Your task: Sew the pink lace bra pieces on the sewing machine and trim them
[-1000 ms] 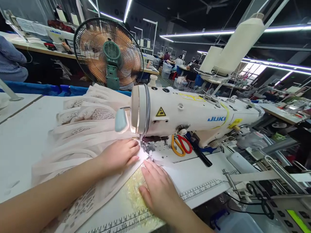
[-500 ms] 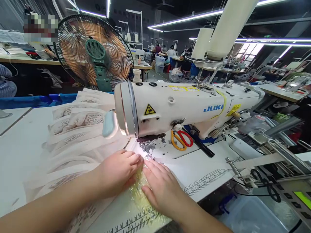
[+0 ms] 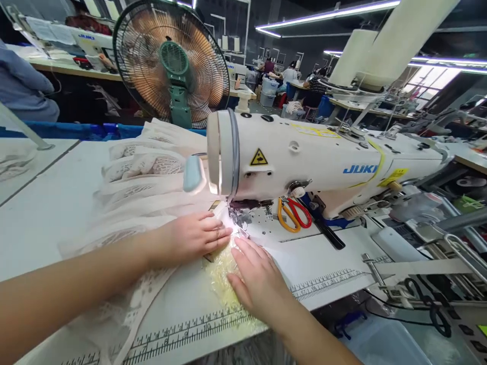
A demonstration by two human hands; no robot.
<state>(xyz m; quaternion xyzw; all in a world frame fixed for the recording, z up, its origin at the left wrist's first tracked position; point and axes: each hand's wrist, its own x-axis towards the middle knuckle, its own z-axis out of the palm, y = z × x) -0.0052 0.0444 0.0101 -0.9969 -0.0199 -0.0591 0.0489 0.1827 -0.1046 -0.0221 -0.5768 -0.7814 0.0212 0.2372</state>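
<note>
Fabric [image 3: 142, 187], pale and lace-trimmed, spreads in layered folds over the desk [image 3: 57, 192] from my 8 to my 11 o'clock, one lacy edge trailing toward 7. Beyond it, at 11 o'clock, stands a green fan [image 3: 174, 58]. My left hand [image 3: 190, 237] lies palm down on the cloth, fingers outstretched side by side, tips near the needle area at 12 o'clock; its thumb is hidden, so I can't tell whether I'm pinching anything. A shiny yellowish patch [image 3: 218, 279] covers the desk between my hands. My right hand [image 3: 262, 284] rests over its right side, fingers extended and unclenched, thumb apart, pointing to 11 o'clock. A white sewing machine [image 3: 304, 157] stretches from 12 to 2 o'clock. Under its arm, at my right hand's 1 o'clock, lie scissors [image 3: 290, 215] with orange and red handles; just beside them, at 2 o'clock, is a black handle [image 3: 333, 237].
</note>
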